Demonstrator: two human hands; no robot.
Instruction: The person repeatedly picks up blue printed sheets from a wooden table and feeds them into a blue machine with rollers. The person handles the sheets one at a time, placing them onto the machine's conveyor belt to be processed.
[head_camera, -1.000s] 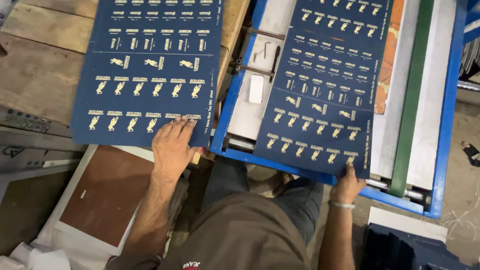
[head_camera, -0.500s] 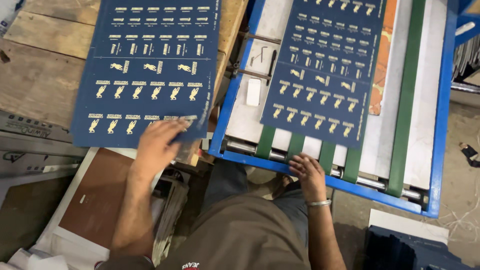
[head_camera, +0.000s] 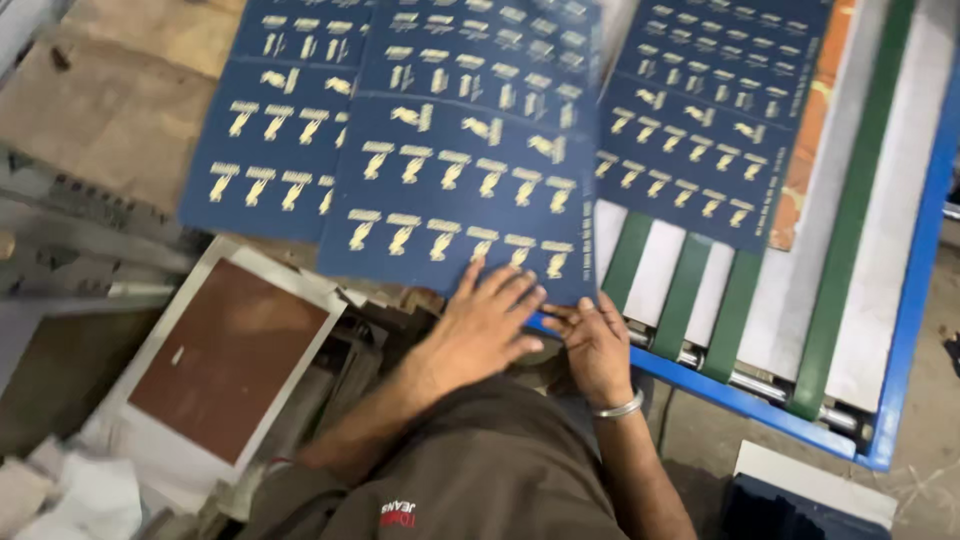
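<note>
Both hands grip the near edge of a dark blue printed sheet (head_camera: 465, 170) at a belt-fed machine.

Seen from the head camera, the left hand (head_camera: 478, 325) lies with fingers spread over the sheet's near edge, thumb tucked below, while the right hand (head_camera: 597, 345), wearing a metal bangle (head_camera: 617, 408), pinches the near right corner just beside it. The sheet, covered in rows of gold figures, lies partly over a stack of matching sheets (head_camera: 262, 150) on the wooden table (head_camera: 110, 110) at left and over the blue machine frame (head_camera: 760, 405). Farther right, another matching sheet (head_camera: 715, 120) rests on the green belts (head_camera: 683, 295). A brown board (head_camera: 215, 355) lies near left, below the table.
</note>
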